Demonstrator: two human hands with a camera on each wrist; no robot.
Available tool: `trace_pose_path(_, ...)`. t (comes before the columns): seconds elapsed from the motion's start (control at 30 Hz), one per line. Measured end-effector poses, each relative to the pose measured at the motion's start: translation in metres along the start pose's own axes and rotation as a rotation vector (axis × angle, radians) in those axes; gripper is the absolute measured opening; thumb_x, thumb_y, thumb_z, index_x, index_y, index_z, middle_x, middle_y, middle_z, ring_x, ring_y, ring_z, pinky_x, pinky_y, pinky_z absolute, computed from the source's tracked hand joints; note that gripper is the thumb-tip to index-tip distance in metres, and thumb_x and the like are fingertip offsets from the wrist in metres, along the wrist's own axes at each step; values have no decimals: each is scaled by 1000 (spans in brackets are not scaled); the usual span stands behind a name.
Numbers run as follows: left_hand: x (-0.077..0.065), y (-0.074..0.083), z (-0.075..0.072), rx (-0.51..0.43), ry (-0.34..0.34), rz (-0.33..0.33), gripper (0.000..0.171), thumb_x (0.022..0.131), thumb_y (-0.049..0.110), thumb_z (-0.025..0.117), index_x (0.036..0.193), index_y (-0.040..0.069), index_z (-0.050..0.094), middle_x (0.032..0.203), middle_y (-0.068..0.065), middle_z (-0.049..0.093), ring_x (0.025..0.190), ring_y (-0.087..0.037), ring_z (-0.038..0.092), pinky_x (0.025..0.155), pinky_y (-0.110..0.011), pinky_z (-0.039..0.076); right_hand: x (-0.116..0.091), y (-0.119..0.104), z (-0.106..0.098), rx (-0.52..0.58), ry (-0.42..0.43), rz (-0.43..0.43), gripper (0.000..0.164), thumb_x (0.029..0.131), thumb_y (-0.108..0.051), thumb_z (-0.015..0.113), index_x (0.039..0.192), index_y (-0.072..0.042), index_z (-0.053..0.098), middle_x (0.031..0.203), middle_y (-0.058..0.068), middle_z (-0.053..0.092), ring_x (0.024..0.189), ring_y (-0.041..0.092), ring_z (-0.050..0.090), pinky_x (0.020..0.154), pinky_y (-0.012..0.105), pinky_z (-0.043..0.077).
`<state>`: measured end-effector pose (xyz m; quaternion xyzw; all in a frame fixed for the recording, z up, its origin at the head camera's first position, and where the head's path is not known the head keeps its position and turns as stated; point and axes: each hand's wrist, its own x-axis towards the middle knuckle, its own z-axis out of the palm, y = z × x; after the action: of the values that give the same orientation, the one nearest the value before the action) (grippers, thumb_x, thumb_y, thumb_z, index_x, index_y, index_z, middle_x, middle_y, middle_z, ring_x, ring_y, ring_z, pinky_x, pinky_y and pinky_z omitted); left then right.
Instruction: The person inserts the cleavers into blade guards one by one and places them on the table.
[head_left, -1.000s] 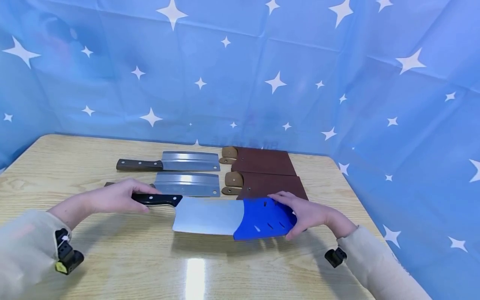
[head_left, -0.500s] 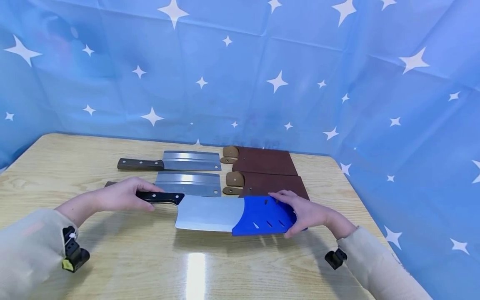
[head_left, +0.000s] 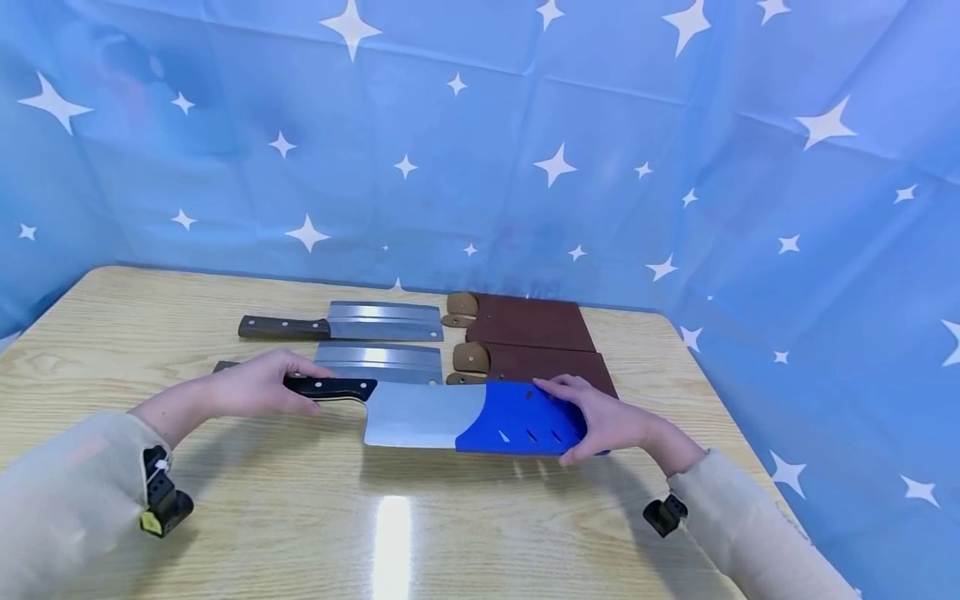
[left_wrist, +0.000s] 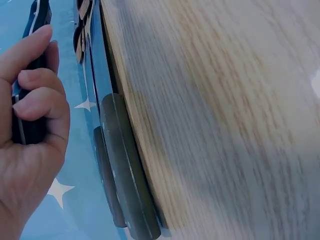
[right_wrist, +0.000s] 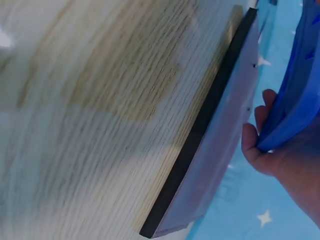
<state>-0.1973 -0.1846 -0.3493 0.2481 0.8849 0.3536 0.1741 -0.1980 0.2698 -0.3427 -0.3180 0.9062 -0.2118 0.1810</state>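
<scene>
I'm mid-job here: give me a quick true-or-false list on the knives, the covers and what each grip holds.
1. The left grip holds the black handle. True.

2. The blue cover hides the whole blade. False: the part of the blade next to the handle is bare.

3. The right grip holds a brown sheath. False: the right grip holds the blue cover.

4. The far knife and the middle knife both lie unsheathed. True.

5. In the head view, both brown sheaths lie left of those knives. False: the far sheath and the near sheath lie to their right.
</scene>
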Motion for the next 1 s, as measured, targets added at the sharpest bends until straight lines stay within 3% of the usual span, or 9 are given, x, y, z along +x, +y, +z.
trace_pose_path(0.3, 25, 15, 24, -65, -47, 36, 47, 83, 23, 69, 124, 4, 59, 127, -17, 58, 121, -36, 50, 95, -45, 46, 24, -27, 18, 31, -60, -13, 102, 66, -37, 79, 148, -11, 24, 139, 15, 32, 127, 33, 31, 95, 50, 38)
trace_pose_path(0.63, 26, 14, 32, -54, 3, 45, 45, 80, 22, 72, 120, 5, 62, 125, -18, 59, 121, -37, 48, 99, -50, 41, 25, -29, 25, 6, -41, -12, 103, 65, -39, 80, 148, -13, 24, 138, 14, 33, 126, 32, 31, 95, 51, 39)
trace_pose_path(0.7, 25, 12, 32, -85, -19, 49, 45, 80, 20, 72, 121, 5, 61, 123, -18, 60, 112, -33, 55, 92, -45, 46, 23, -29, 25, -3, -30, -16, 103, 64, -39, 80, 148, -13, 25, 137, 13, 34, 126, 31, 31, 94, 50, 39)
trace_pose_path(0.77, 24, 9, 31, -122, -50, 29, 45, 80, 19, 71, 122, 5, 60, 117, -16, 62, 86, -24, 62, 75, -38, 52, 21, -28, 26, -14, -24, -16, 103, 64, -40, 80, 147, -14, 26, 137, 11, 34, 126, 29, 32, 94, 49, 39)
trace_pose_path(0.87, 22, 4, 31, -186, -108, -4, 47, 81, 17, 70, 124, 4, 57, 105, -12, 61, 56, -11, 50, 51, -27, 46, 20, -28, 26, -37, -18, -26, 103, 63, -43, 80, 146, -14, 28, 137, 10, 36, 125, 28, 33, 94, 49, 40)
trace_pose_path(0.93, 20, 1, 31, -198, -131, -21, 48, 81, 18, 69, 125, 4, 56, 99, -10, 60, 49, -8, 44, 46, -26, 42, 19, -28, 27, -40, -16, -34, 102, 62, -44, 81, 145, -12, 29, 137, 9, 38, 125, 27, 34, 95, 50, 40)
trace_pose_path(1.0, 17, -2, 31, -197, -137, -20, 48, 81, 18, 69, 125, 2, 56, 98, -9, 59, 53, -9, 47, 49, -27, 44, 18, -27, 29, -44, -10, -44, 102, 62, -44, 81, 143, -10, 30, 136, 8, 40, 124, 26, 36, 95, 50, 40)
